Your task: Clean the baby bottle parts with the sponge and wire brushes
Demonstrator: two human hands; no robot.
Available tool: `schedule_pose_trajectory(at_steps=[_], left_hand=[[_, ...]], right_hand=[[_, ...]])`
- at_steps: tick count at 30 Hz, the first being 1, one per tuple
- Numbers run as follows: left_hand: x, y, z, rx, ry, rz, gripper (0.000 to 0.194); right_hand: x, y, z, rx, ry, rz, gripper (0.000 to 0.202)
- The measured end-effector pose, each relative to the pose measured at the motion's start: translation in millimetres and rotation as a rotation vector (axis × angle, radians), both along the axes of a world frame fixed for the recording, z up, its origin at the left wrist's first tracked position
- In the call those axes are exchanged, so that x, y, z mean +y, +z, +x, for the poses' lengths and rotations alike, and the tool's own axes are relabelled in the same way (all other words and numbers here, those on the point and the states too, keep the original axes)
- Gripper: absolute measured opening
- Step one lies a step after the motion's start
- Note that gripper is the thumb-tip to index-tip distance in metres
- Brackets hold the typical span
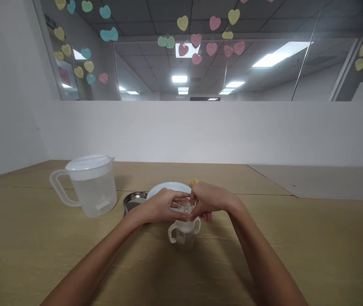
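Observation:
A clear two-handled sippy cup [185, 239] stands upright on the table in front of me. My left hand [165, 206] curls its thumb and fingers around the left side of the cup's top. From the right, my right hand [208, 197] bends down over the same top, thumb and fingers pinched at the translucent lid [186, 209]. Between the two hands part of the lid and spout is covered. Both white handles stick out below, free of my fingers. Just behind my hands lies a white plate [168, 187], partly hidden by them.
A translucent lidded pitcher [94, 187] stands at the left, its handle facing left. Beside the plate sits a round metal bowl [133, 199]. Small pink [207, 216] and yellow [194, 182] items show behind my right hand. A white wall [200, 131] closes off the table's back.

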State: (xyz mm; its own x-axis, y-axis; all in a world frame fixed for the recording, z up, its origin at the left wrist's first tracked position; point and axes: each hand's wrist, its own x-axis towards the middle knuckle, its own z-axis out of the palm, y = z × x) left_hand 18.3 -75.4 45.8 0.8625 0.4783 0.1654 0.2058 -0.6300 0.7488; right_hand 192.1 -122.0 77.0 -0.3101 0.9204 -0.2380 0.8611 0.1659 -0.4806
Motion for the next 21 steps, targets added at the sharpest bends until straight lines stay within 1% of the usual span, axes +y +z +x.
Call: schedule_pose_trajectory(at_steps=[2, 4, 6, 8, 9, 11, 12, 15, 16, 18, 19, 21], left_hand=[[1.2, 0.9, -0.9, 0.005, -0.008, -0.002, 0.054], [1.8, 2.4, -2.6, 0.017, -0.004, -0.005, 0.059], [0.4, 2.2, -5.0, 0.037, 0.014, 0.004, 0.069], [-3.7, -3.3, -8.3, 0.040, 0.047, 0.043, 0.081], [-6.6, -9.0, -10.4, 0.025, 0.079, 0.072, 0.086], [-12.8, -26.4, -15.4, -0.046, 0.179, 0.148, 0.090], [-15.6, -37.6, -18.3, -0.083, 0.255, 0.196, 0.089], [-19.8, -73.6, -26.8, -0.217, 0.494, 0.409, 0.073], [-19.9, -84.3, -28.8, -0.237, 0.545, 0.490, 0.071], [-19.5, -100.6, -30.4, -0.208, 0.547, 0.623, 0.073], [-19.4, -105.9, -30.1, -0.183, 0.530, 0.667, 0.075], [-20.5, -111.3, -27.9, -0.137, 0.498, 0.698, 0.081]], right_hand=[[1.1, -1.2, 0.8, 0.014, 0.006, -0.009, 0.025], [2.0, -2.6, 1.5, 0.026, 0.021, -0.016, 0.025], [2.4, -3.7, 2.2, 0.015, 0.032, -0.004, 0.025], [2.2, -4.1, 3.0, -0.019, 0.027, 0.007, 0.024], [1.8, -3.8, 3.6, -0.039, 0.017, 0.011, 0.024], [0.1, -2.1, 5.1, -0.071, -0.007, 0.021, 0.031], [-1.0, -0.8, 5.8, -0.080, -0.016, 0.026, 0.038], [-4.2, 2.9, 6.1, -0.077, -0.030, 0.081, 0.065], [-4.7, 3.4, 5.3, -0.072, -0.021, 0.112, 0.072], [-4.0, 2.6, 2.7, -0.072, 0.018, 0.181, 0.079], [-2.9, 1.2, 1.0, -0.074, 0.048, 0.205, 0.079], [0.3, -2.3, -2.4, -0.079, 0.110, 0.208, 0.071]])
